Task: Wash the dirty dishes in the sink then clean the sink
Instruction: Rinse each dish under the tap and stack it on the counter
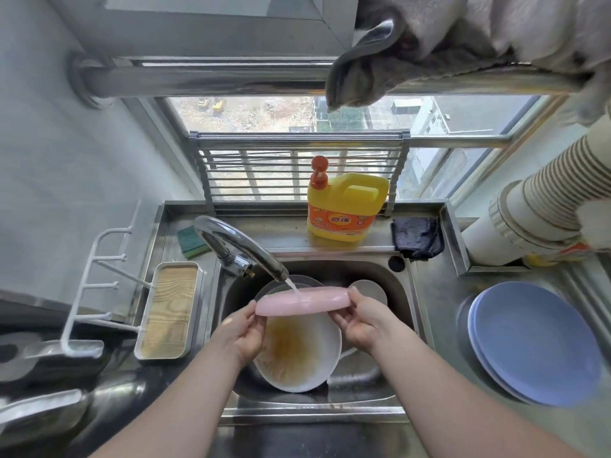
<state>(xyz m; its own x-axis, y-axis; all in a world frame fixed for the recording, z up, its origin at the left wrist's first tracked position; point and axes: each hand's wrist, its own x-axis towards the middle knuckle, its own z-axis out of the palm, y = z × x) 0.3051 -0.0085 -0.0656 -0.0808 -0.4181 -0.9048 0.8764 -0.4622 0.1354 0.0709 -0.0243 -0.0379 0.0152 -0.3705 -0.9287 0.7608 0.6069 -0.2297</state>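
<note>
Two hands: both were on the pink plate (302,303), held edge-on over the sink (401,312).
Left hand (244,333): it gripped the plate's left rim, fingers curled round the edge, thumb on top.
Right hand (358,320): it pinched the right rim, fingertips wrapped round the far end.
Pink plate: it was up above the basin, right under the tap (238,247), tilted nearly on its side.
Water (294,287): a thin stream ran from the spout and struck the plate's upper edge near the middle.
White plate (299,353): it sat in the basin below the hands, smeared with brown residue.
More dishes: a small white one (372,290) lay behind the right hand, and another rim showed behind the pink plate; how many lay there, I could not tell.
Soap bottle (344,206): yellow with a red pump, it stood on the back ledge.
Sponge (191,239): green, on the ledge just left of the tap.
Dark cloth (418,236): bunched at the ledge's right end.
Blue plates (532,342): stacked on the counter right of the sink.
Tray (170,310): wood-lined, left of the sink.
</note>
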